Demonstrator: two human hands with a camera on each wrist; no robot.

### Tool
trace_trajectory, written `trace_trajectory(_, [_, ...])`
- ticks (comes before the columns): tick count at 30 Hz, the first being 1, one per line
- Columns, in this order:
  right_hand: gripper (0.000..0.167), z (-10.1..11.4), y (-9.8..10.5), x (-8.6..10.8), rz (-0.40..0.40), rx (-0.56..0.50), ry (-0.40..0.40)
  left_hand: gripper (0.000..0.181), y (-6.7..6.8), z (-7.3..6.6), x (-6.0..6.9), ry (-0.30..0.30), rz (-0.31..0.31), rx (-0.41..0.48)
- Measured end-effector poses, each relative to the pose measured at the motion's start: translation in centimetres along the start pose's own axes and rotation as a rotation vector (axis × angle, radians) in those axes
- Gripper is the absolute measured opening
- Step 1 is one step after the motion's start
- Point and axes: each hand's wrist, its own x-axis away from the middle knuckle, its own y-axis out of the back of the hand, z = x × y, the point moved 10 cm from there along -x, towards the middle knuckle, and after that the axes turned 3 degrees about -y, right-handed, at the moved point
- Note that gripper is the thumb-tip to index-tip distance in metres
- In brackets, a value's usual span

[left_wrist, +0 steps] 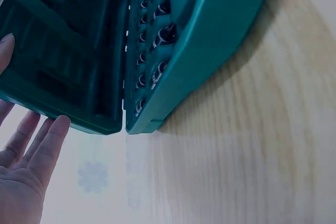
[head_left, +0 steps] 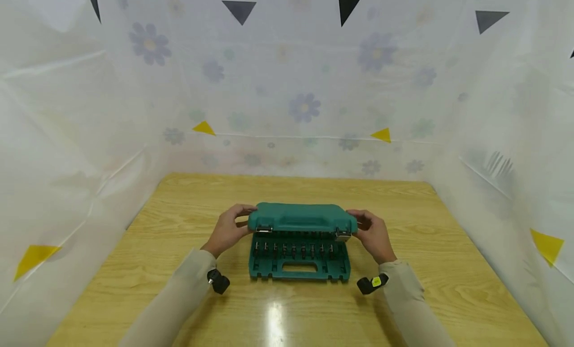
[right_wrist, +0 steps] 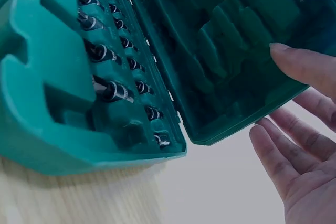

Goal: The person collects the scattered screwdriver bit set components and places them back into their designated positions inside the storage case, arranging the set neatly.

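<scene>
A green plastic tool case point(head_left: 269, 268) sits on the table, its lid point(head_left: 305, 213) tilted partway up over the base. Dark bits with silver collars point(right_wrist: 113, 91) stand in rows inside the base. My left hand point(head_left: 227, 231) holds the lid's left side, the thumb on the inner face and the fingers along the outer edge in the left wrist view. At the opposite side, my right hand point(head_left: 373, 236) holds the lid the same way, thumb inside. Two latches point(head_left: 264, 229) hang at the lid's front edge. The lid hides the back of the base in the head view.
The case lies near the middle of a wood-grain table point(head_left: 448, 247). White sheeting point(head_left: 305, 63) with flower prints surrounds the table at the back and both sides. Each wrist wears a small black camera point(head_left: 218, 282).
</scene>
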Motion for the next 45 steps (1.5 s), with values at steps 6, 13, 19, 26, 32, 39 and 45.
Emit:
trace_trajectory(6, [0.041, -0.3, -0.3, 0.6, 0.041, 0.001, -0.042, 0.041, -0.4, -0.1, 0.5, -0.018, 0.029, -0.052])
trace_trajectory(13, [0.045, -0.6, -0.7, 1.5, 0.082, 0.042, -0.024, 0.045, -0.9, -0.8, 1.1, -0.049, 0.064, -0.099])
trace_trajectory(19, [0.048, -0.9, -0.9, 2.0, 0.108, 0.078, -0.034, 0.049, -1.6, 0.1, 1.3, -0.07, 0.125, -0.146])
trace_trajectory(26, [0.054, -1.4, -1.3, 2.8, 0.137, 0.124, -0.055, 0.052, -2.2, 0.1, 2.0, -0.112, 0.176, -0.166])
trace_trajectory(32, [0.06, -1.4, -1.8, 3.4, 0.166, 0.129, -0.034, 0.06, -2.6, 0.5, 2.5, -0.083, 0.213, -0.177])
trace_trajectory(39, [0.064, -1.2, -2.2, 4.0, 0.175, 0.179, 0.026, 0.069, -3.0, 0.6, 3.0, -0.114, 0.236, -0.245])
trace_trajectory(45, [0.072, -1.4, -2.5, 4.6, 0.19, 0.21, 0.056, 0.075, -3.4, 0.6, 3.7, -0.131, 0.253, -0.349])
